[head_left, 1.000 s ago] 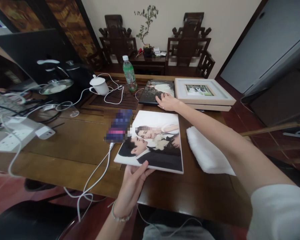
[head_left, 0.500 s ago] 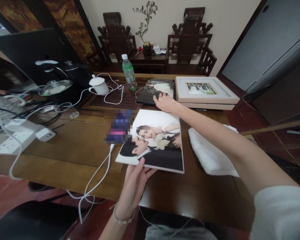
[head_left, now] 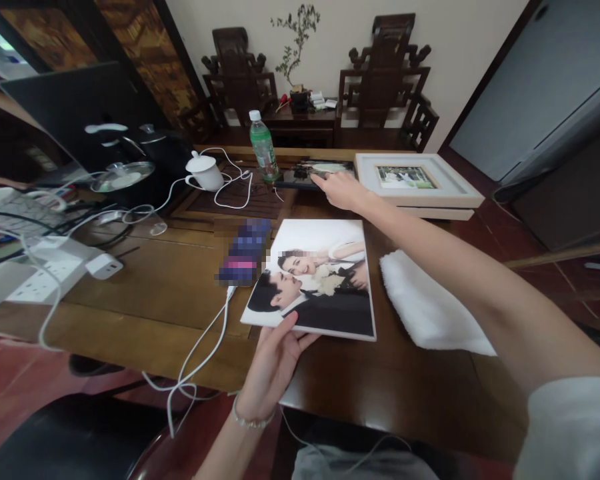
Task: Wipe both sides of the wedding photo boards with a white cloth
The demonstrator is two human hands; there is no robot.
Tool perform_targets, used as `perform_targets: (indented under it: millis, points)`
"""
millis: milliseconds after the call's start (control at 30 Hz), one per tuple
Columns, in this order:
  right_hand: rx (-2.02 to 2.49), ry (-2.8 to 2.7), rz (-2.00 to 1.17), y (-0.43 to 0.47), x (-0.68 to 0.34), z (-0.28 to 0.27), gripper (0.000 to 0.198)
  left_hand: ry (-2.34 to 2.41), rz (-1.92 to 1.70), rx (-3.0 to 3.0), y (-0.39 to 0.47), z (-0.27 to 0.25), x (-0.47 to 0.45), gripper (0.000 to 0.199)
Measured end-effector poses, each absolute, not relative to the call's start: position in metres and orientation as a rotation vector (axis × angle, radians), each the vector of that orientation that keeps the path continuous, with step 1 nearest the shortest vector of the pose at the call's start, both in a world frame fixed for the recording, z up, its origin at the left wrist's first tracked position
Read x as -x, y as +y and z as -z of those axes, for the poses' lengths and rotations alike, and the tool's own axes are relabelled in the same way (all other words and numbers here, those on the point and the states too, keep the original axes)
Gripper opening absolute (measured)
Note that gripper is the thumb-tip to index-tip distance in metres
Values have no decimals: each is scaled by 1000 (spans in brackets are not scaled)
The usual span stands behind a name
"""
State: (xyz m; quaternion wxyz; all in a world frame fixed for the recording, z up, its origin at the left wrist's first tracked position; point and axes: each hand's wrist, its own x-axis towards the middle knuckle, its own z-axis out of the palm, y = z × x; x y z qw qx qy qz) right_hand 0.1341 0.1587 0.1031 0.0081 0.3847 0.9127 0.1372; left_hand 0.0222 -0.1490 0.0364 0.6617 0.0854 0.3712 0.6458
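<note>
My left hand point(head_left: 279, 357) grips a white-edged wedding photo album point(head_left: 330, 310) by its near edge, thumb on top and fingers underneath. Its cover shows a couple and white flowers. Farther back, my right hand point(head_left: 343, 190) reaches over the table with the index finger stretched out, at the near edge of a dark photo album point(head_left: 300, 175). Whether that finger presses on it I cannot tell. A pale box frame point(head_left: 370, 177) with a small photo lies just right of the dark album. Beside my right forearm is a folded white fluffy cloth point(head_left: 420, 307).
A phone point(head_left: 245, 250) on a white charging cable point(head_left: 225, 320) lies left of the photo album. Behind it stand a lidded white cup point(head_left: 206, 173) and a green-labelled bottle point(head_left: 263, 148). A power strip point(head_left: 55, 270) and tangled cords occupy the left side.
The dark album sits farther back and shows less of its cover. My right hand has gone back with it, its index finger now extended. My left hand keeps its hold on the photo album.
</note>
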Motion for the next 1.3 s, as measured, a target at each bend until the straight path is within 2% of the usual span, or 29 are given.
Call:
perform_targets:
  millis: [700,1100,1300]
  points:
    - [-1201,2873,-425,164,-144,-120,64,902,-1516,-442,-117,-73,5,55]
    - [-1205,2875,-467,168,-146,-127,56,874,-1480,-466,-37,-77,7,27]
    - [-1364,2930,-524,166,-157,-145,50,869,-1440,-393,14,-74,11,14]
